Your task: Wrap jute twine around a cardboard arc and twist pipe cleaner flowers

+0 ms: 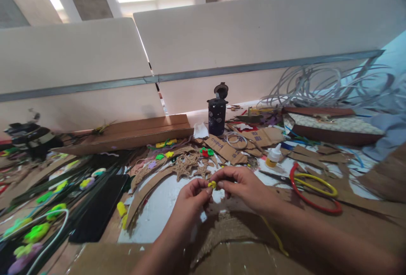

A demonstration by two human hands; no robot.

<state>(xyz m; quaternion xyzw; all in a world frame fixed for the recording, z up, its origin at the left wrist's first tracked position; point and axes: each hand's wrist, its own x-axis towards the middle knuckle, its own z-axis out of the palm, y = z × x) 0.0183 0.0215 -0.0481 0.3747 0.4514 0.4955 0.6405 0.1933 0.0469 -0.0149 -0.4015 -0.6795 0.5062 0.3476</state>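
Observation:
My left hand (193, 194) and my right hand (244, 187) meet over the table, both pinching a small yellow piece (212, 185) between their fingertips. A thin yellow strand (275, 237) trails down from under my right wrist. Just beyond the hands lie twine star shapes (189, 166) and a curved cardboard strip (149, 186). Beneath my forearms lies a piece of burlap (222, 232) on brown cardboard (127, 260).
A dark bottle (217, 116) stands at the back centre, a small glue bottle (273, 155) to its right. Scissors with red and yellow handles (312, 192) lie right of my hands. A black phone (100, 211), green and purple pipe-cleaner flowers (38, 230), a long cardboard box (127, 133) and coiled wire (320, 84) surround them.

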